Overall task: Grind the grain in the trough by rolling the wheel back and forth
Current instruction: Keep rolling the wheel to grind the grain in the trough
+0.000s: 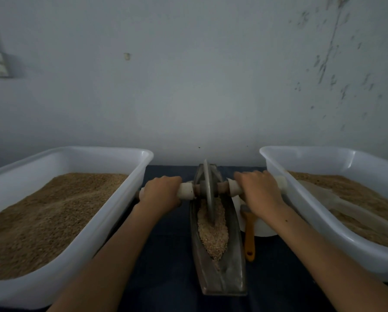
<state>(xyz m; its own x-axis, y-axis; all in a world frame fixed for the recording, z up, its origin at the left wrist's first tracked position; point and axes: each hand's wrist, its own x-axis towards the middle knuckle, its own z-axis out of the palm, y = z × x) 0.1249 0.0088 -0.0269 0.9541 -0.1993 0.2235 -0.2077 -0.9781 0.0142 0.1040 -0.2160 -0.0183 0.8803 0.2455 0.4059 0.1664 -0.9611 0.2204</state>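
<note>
Two white tubs flank the work: the left tub [112,212] at 9 o'clock is heaped with brown grain, the right tub [305,199] at 3 o'clock holds less. Between them the narrow, boat-shaped trough [238,255] holds pale crushed grain [213,233]. The grey wheel [208,188] stands upright toward its far end, at 12 o'clock. The left hand [160,193] and right hand [259,191] each grip the axle [186,190], close to the tubs' rims. An orange brush [249,235] lies just right of the trough.
</note>
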